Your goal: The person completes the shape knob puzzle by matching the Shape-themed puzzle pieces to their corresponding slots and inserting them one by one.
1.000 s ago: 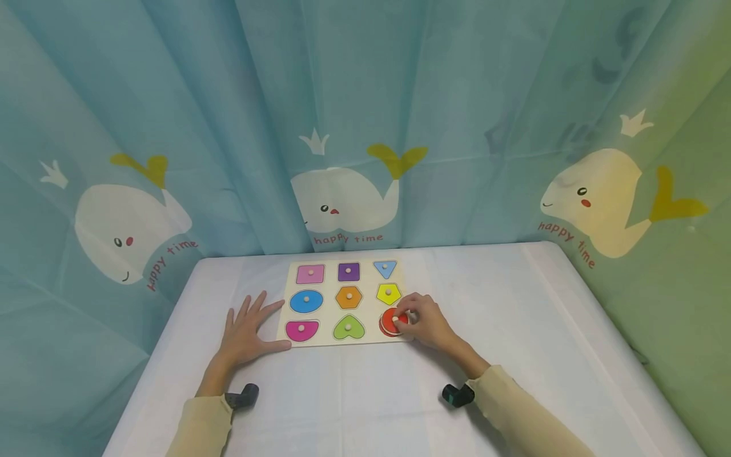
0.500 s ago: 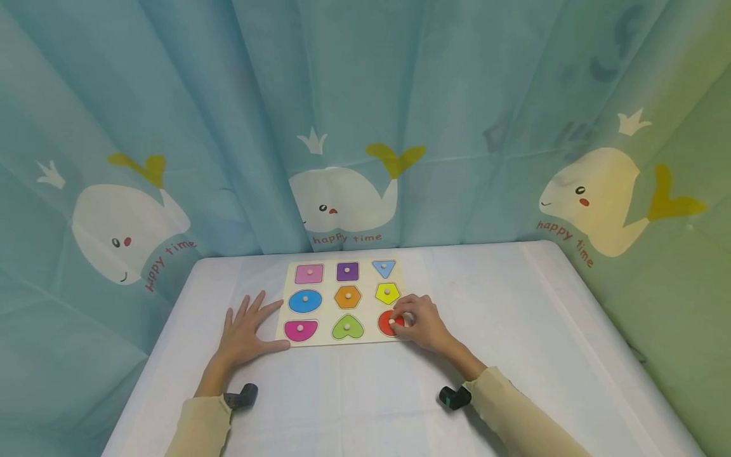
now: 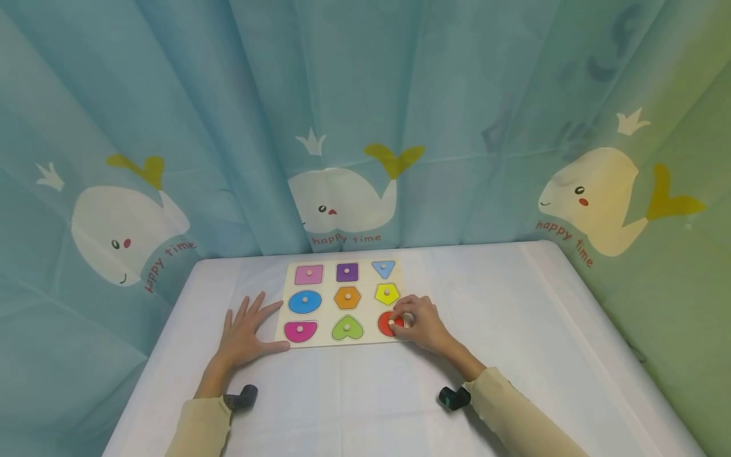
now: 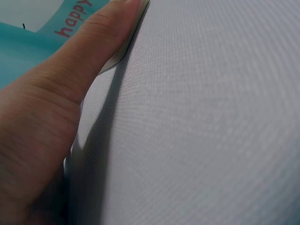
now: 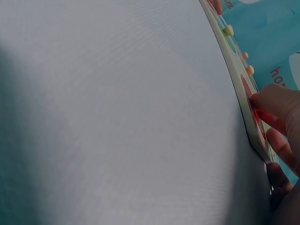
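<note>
A wooden shape puzzle board lies flat on the table, its knobbed pieces set in three rows. My right hand pinches the knob of the red circle piece, which lies level in its recess at the board's near right corner. In the right wrist view the thumb and fingers come down on the red piece. My left hand is spread at the board's left side, its thumb on the near left corner and a fingertip at the left edge.
Close to the right hand are the yellow pentagon and the green heart. The magenta half-round piece sits by the left thumb. A white cloth covers the table; a blue whale-print curtain hangs behind it.
The red circle piece, tilted and offset over its recess a second ago, has dropped in and lies level. The right hand has shifted slightly left and keeps its pinch; the left hand stays put.
</note>
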Demonstrator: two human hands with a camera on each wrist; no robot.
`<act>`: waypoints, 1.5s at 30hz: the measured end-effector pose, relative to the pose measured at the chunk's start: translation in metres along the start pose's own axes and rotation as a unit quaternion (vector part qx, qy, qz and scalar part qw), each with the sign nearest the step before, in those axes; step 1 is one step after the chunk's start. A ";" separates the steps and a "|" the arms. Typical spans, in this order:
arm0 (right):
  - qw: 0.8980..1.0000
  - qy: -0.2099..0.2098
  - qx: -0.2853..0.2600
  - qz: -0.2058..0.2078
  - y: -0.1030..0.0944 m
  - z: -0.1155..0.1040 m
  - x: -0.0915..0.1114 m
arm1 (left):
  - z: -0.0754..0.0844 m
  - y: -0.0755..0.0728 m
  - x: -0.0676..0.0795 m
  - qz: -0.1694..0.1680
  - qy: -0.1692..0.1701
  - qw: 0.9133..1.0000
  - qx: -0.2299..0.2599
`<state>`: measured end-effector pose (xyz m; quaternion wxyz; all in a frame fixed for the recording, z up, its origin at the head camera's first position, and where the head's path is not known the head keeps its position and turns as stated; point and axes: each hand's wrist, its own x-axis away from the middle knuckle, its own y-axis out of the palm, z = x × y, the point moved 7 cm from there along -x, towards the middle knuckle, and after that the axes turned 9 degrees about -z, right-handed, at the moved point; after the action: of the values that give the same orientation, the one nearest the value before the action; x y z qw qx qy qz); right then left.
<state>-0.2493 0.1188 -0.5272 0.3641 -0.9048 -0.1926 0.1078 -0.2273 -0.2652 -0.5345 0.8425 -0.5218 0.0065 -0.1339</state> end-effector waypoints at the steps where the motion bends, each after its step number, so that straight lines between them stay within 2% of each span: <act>1: 1.000 0.000 0.000 0.000 0.000 0.000 0.000 | 0.000 0.000 0.000 0.000 0.001 1.000 0.000; 12: 1.000 0.002 -0.011 -0.011 0.003 0.003 0.001 | -0.001 0.001 0.003 0.005 0.004 1.000 0.000; 21: 0.996 -0.006 -0.032 -0.084 -0.008 0.005 -0.001 | -0.001 0.003 -0.002 -0.002 -0.001 1.000 0.004; 25: 0.994 -0.009 -0.043 -0.102 -0.014 0.006 -0.002 | -0.001 0.003 -0.002 -0.006 0.003 1.000 0.001; 30: 0.993 -0.033 -0.045 -0.101 -0.025 0.000 -0.005 | 0.000 0.000 -0.002 -0.012 0.006 1.000 -0.006; 39: 0.995 -0.026 -0.042 -0.087 -0.050 -0.003 -0.011 | 0.009 -0.012 -0.007 -0.030 0.020 0.999 0.010; 45: 0.996 -0.027 -0.036 -0.071 -0.071 -0.004 -0.012 | 0.017 -0.031 -0.015 -0.002 0.033 0.999 -0.009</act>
<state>-0.2775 0.1578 -0.4741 0.3325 -0.8981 -0.2701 0.0994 -0.2465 -0.2594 -0.5010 0.8370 -0.5245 0.0346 -0.1523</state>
